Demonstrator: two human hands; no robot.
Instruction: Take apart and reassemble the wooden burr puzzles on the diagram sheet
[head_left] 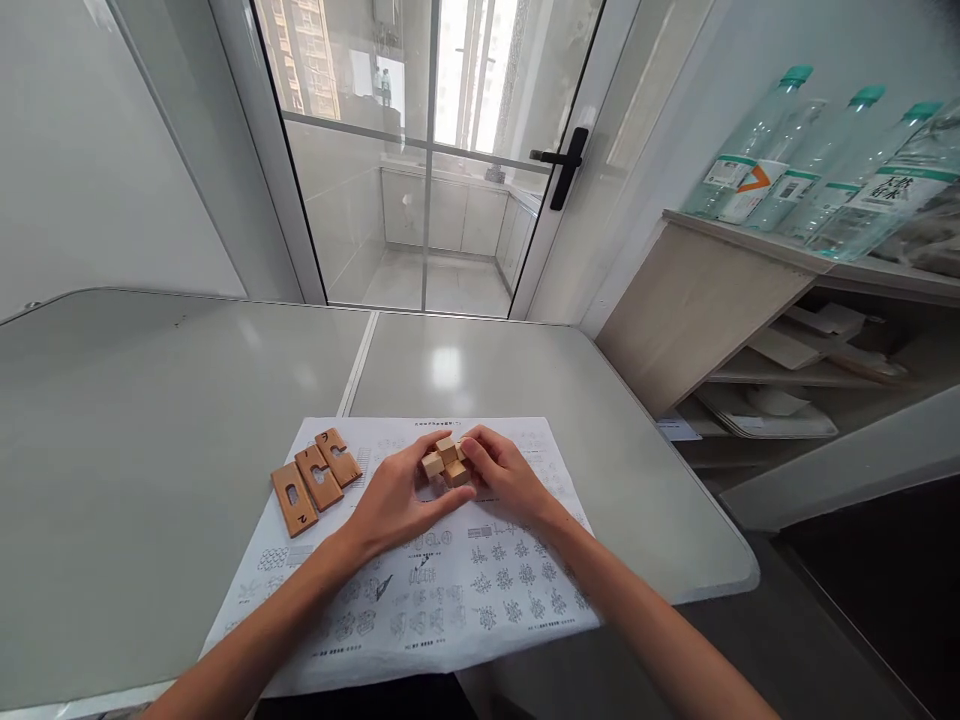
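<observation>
A small wooden burr puzzle (447, 452) of pale interlocking blocks is held over the printed sheet (517, 590). My left hand (401, 495) curls round its left and near side, thumb along the front. From the right, my right hand (501, 468) pinches it with thumb and fingers, which hide that end. Left of my hands lie three flat brown wooden pieces: one with an oval slot (286, 514), one with a notched cut-out (324, 490) and another notched one (346, 470). They rest side by side on the sheet, each bearing a dark mark.
The sheet lies on a grey table (150, 420) with a pale seam across it. Beyond stands a glass door (360, 200) with a black handle (568, 168). Several plastic bottles (795, 190) stand on a wooden shelf unit (720, 290) at the right, above papers.
</observation>
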